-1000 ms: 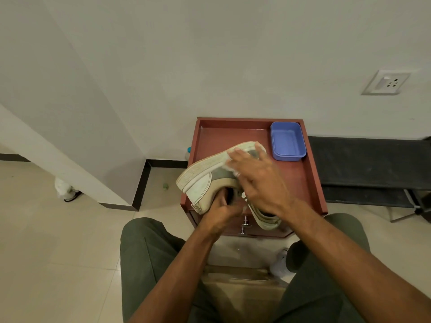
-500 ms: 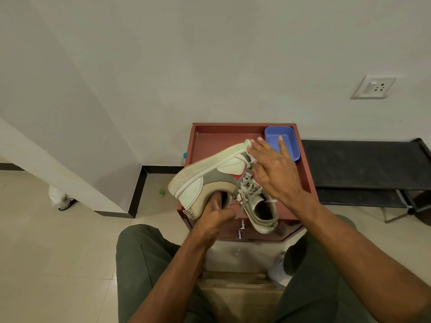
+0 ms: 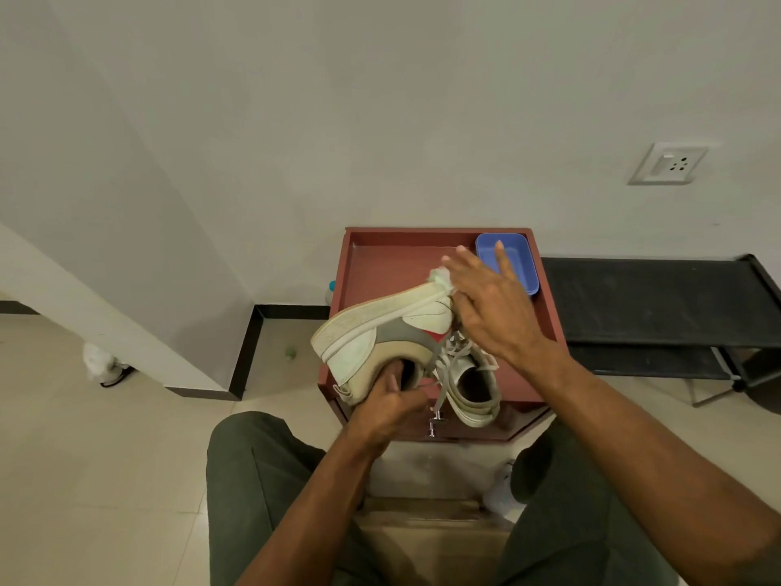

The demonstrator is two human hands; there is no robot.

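Note:
A worn white and grey sneaker is held up sideways above the red-brown cabinet top, sole facing up-left. My left hand grips it at the collar, fingers inside the opening. My right hand lies at the toe with fingers straight and spread, pressing a small white wad against the toe tip. The thumb is hidden. The second sneaker stands on the cabinet's near edge, laces loose, just below my right wrist.
A blue plastic tray sits at the cabinet's back right corner, behind my fingertips. A black bench stands to the right, a wall socket above it. My knees flank a cardboard box on the tiled floor.
My right hand has slid with the wad from the shoe's middle to its toe. The held sneaker has turned, showing its side. The second sneaker has come into view.

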